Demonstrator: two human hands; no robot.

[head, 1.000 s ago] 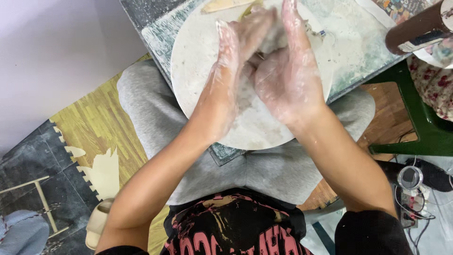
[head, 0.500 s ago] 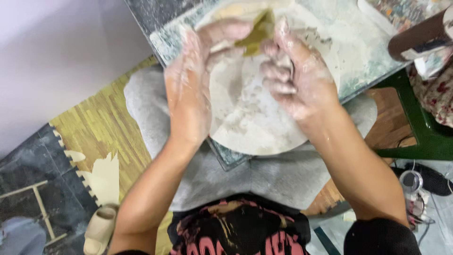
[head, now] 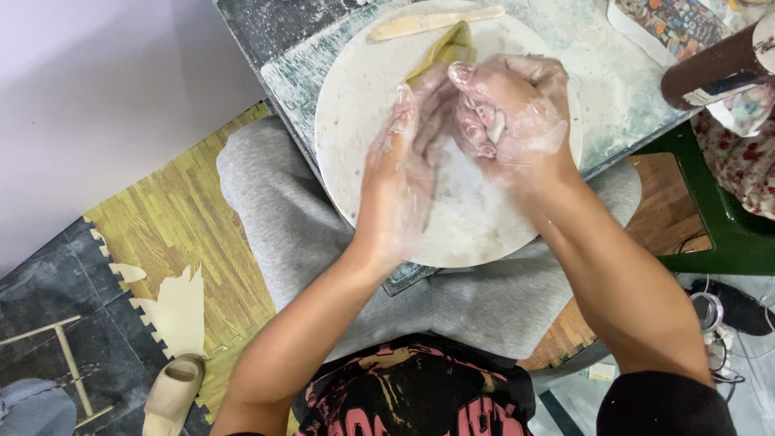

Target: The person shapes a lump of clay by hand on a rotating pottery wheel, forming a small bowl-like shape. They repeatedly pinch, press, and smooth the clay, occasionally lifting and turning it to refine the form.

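While both clay-smeared hands are held over the round white board (head: pixel 484 226), a small pale lump of clay (head: pixel 494 125) is clasped in the curled fingers of the right hand (head: pixel 513 121); the left hand (head: pixel 404 173) is kept flat, fingers straight, pressed alongside. A yellow sponge (head: pixel 444 50) is seen just beyond the fingertips.

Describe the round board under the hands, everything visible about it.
The round board is a pale, off-white disc, smeared and dusted with whitish clay residue. It lies flat on a grey-green slab, its near edge overhanging the person's lap. A yellowish sponge and a flat pale stick rest on its far part. The left hand and right hand, both clay-coated, are above its middle, hiding part of it; contact is unclear.
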